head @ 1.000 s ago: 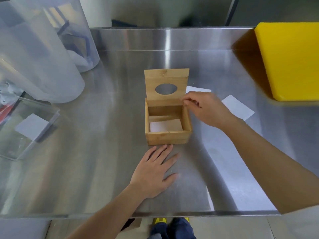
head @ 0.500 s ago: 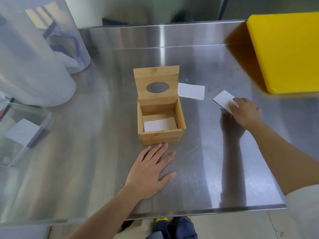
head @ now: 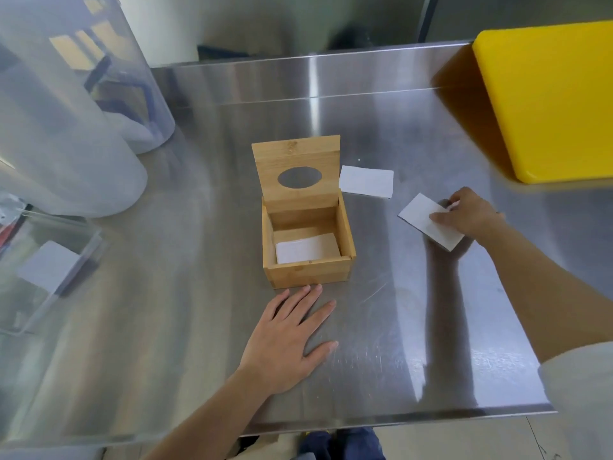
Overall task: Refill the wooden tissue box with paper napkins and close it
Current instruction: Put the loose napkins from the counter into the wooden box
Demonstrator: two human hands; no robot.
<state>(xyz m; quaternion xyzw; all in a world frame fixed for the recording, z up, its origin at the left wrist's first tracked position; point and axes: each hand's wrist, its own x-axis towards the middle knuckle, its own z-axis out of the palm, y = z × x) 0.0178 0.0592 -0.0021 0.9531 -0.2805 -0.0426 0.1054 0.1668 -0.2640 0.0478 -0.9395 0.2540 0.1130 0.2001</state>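
Note:
The wooden tissue box stands in the middle of the steel table with its lid hinged upright; the lid has an oval hole. One white napkin lies flat inside the box. A second napkin lies on the table just right of the lid. Further right, my right hand pinches a third napkin between thumb and fingers, its far edge lifted slightly. My left hand rests flat on the table, fingers spread, fingertips almost touching the box's front wall.
A yellow board fills the back right corner. Large clear plastic containers stand at the back left, and a clear acrylic holder with a white card sits at the left. The table's front edge runs just below my arms.
My right hand left the box's rim, swung right to the far napkin and has now closed on it and tilted it up. The left hand stayed flat.

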